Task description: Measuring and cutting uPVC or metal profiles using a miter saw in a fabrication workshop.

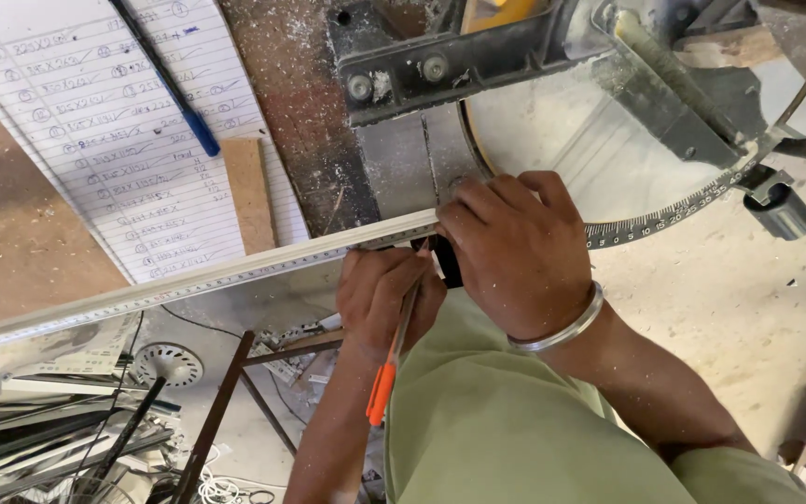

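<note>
1. The right hand (515, 252) is lying palm down, fingers curled and pressing at the end of the long pale metal strip (198, 275), knuckles pointing away from the body.
2. Its wrist is wearing a plain silver bangle (562, 327), and the bare forearm is running back toward the lower right.
3. The left hand (380, 294) is sitting just below the strip, beside the right hand, fingers pinching an orange-capped pencil (394, 350) with its tip at the strip's edge.
4. The left forearm is dropping straight down from there.
</note>
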